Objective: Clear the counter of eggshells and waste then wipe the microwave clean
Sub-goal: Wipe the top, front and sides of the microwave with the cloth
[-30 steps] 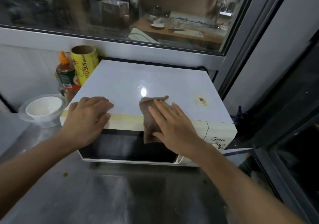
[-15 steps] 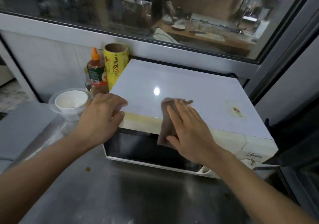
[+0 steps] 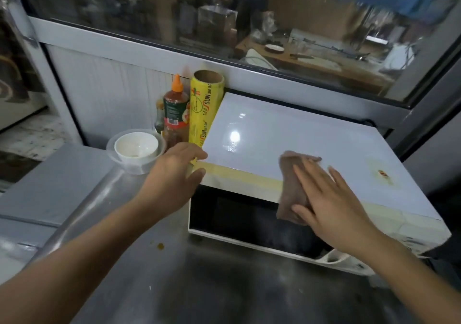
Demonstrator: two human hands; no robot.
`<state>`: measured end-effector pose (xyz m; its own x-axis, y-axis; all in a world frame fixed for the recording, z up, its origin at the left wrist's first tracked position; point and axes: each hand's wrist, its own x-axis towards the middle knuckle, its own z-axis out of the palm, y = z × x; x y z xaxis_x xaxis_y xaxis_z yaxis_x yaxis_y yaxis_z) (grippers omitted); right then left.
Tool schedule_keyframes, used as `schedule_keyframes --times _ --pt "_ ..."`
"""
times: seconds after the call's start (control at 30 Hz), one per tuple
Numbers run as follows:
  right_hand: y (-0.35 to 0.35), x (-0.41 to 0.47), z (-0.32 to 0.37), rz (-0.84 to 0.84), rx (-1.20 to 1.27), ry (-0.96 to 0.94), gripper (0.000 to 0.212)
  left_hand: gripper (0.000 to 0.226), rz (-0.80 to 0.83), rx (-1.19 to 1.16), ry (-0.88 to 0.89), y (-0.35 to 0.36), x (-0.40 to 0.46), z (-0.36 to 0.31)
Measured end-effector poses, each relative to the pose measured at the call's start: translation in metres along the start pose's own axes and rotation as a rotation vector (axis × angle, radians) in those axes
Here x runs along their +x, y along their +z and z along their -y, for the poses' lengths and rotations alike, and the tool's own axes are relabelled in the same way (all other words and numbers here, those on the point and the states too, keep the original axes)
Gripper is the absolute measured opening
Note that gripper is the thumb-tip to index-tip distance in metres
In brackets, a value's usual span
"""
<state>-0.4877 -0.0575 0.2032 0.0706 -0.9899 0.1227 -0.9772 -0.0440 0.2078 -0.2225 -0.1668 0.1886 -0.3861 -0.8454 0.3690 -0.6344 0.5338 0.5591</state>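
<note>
White box-shaped microwave on steel bench. Right hand: flat, fingers spread, pressing folded brown cloth over microwave's front top edge. Left hand: loose grip, holding nothing, at microwave's left front corner. Left of microwave: yellow cling-wrap roll, orange-capped sauce bottle, white bowl.

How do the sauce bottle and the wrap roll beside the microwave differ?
The sauce bottle is red-brown with an orange nozzle cap; the wrap roll is yellow, with an open cardboard core on top. The bottle narrows upward; the roll is a straight cylinder. Both stand upright against the wall, left of the microwave.
</note>
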Motion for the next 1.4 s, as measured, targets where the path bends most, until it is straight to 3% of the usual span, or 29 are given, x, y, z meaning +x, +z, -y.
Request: schedule_keyframes --times 0.13,0.5,0.7,0.83,0.97,1.13,1.3,1.4 --pt "0.003 -0.002 0.001 0.049 -0.008 0.054 0.081 0.036 -0.007 -0.102 0.020 -0.003 -0.002 0.008" --pt "-0.008 0.077 0.106 -0.045 0.128 -0.151 0.077 0.056 0.008 -0.196 -0.102 -0.018 -0.013 0.047" --pt "-0.009 0.101 0.153 -0.152 0.107 -0.295 0.042 0.057 0.067 -0.149 -0.036 -0.032 -0.026 0.056" --pt "-0.006 0.079 0.140 -0.176 0.119 -0.230 0.050 0.062 0.081 -0.133 -0.015 -0.036 -0.035 0.052" --pt "-0.008 0.042 0.099 -0.190 0.156 -0.028 0.055 0.061 0.081 -0.179 0.051 -0.029 -0.031 0.040" --pt "-0.007 -0.005 0.045 -0.091 0.078 0.213 0.057 0.059 0.087 -0.175 0.100 -0.015 -0.019 0.020" --pt "0.003 0.029 0.088 -0.128 0.116 0.117 0.063 0.067 0.064 -0.089 0.153 -0.003 -0.013 0.007" --pt "0.009 0.054 0.114 -0.188 0.143 0.027 0.065 0.062 0.050 -0.045 0.179 0.002 -0.016 0.000"
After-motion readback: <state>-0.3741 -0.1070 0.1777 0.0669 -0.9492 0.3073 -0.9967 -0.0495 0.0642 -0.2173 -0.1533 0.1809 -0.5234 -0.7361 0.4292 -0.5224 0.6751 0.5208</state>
